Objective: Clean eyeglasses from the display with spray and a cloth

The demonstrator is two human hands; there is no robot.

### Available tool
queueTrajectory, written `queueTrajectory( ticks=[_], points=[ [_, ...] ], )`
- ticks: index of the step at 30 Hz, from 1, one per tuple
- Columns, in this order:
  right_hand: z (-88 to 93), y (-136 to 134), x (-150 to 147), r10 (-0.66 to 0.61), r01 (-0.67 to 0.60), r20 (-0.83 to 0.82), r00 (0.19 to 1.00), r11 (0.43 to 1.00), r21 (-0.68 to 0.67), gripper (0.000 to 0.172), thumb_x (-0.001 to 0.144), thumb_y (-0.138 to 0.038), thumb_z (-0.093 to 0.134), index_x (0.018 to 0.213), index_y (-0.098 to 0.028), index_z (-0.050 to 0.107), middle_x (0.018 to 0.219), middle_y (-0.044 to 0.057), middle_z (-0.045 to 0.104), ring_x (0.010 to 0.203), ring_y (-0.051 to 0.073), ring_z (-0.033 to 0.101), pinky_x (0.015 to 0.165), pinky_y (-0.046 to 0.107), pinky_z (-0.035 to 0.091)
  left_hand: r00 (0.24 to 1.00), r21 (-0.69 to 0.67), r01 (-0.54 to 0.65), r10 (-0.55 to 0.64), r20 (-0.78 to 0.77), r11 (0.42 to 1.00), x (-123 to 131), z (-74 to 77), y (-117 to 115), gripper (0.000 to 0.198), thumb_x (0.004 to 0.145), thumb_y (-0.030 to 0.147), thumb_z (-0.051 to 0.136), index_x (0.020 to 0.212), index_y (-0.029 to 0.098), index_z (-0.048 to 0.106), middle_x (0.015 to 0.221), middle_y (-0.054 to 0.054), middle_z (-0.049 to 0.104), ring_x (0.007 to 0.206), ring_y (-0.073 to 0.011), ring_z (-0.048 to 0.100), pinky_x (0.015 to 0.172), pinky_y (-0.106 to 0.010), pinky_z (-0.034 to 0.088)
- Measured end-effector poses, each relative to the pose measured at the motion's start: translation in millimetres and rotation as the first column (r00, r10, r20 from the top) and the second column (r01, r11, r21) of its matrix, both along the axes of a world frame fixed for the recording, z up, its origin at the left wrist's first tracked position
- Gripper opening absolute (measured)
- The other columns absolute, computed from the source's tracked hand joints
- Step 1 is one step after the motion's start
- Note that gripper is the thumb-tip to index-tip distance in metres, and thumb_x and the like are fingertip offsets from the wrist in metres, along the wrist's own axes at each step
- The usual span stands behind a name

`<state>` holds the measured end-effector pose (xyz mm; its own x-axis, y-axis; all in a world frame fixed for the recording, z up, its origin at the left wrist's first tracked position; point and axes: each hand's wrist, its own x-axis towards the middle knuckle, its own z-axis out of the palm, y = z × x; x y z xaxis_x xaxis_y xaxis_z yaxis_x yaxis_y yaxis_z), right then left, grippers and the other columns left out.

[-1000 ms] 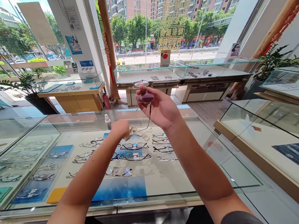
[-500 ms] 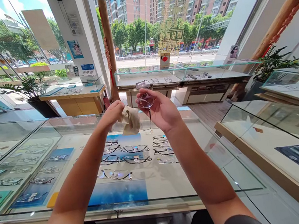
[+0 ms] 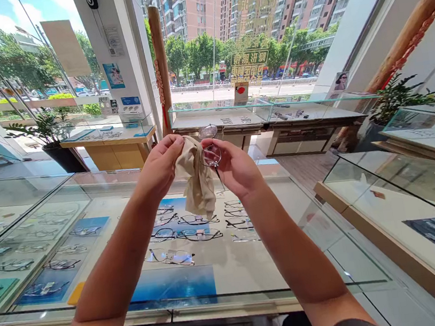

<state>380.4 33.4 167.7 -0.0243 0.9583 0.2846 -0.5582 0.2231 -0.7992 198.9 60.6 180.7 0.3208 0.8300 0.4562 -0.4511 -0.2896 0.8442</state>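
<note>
Pinched in my left hand (image 3: 164, 162) is a beige cloth (image 3: 199, 187), which hangs down in folds over the glass counter. My right hand (image 3: 236, 167) grips a pair of eyeglasses (image 3: 212, 155) by the frame, one lens turned up and away, the other close to the fingers. The cloth's edge lies right beside the nearer lens; whether they touch I cannot tell. A temple arm of the glasses points down below my right fingers. Both hands are raised above the counter.
Under me stands a glass display counter (image 3: 256, 295) with rows of eyeglasses (image 3: 199, 234) inside. Another glass case (image 3: 329, 196) is at the right. Further showcases (image 3: 215, 123) line the window, and a potted plant (image 3: 57, 147) stands at the back left.
My left hand has shifted its hold, and the cloth now hangs longer and closer to the glasses. The glasses have tilted and dropped slightly in my right hand.
</note>
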Motion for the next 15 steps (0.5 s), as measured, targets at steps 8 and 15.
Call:
queueTrajectory(
  ticks=[8,15],
  points=[
    [-4.5,4,-5,-0.040,0.040,-0.002,0.999,0.997,0.060,0.013,0.086,-0.038,0.082,0.089,-0.026,0.087,0.097,0.001,0.083,0.094,0.017,0.070,0.092,0.034,0.058,0.996,-0.086,0.078,-0.082,-0.046,0.993,11,-11.2,-1,0.049,0.075,0.051,0.104,0.090,0.017,0.071,0.081,0.000,0.068,0.068,-0.0103,0.057,0.062,-0.024,0.043],
    [-3.4,2,-10,-0.003,0.003,0.003,1.000,0.996,0.092,0.019,0.086,-0.039,0.081,0.095,-0.023,0.086,0.091,0.003,0.082,0.093,0.020,0.073,0.090,0.035,0.061,0.930,-0.209,0.200,-0.253,-0.266,0.957,12,-15.5,-3,0.064,0.083,0.073,0.089,0.092,0.011,0.079,0.085,-0.009,0.075,0.075,-0.0168,0.065,0.067,-0.028,0.049]
  ],
)
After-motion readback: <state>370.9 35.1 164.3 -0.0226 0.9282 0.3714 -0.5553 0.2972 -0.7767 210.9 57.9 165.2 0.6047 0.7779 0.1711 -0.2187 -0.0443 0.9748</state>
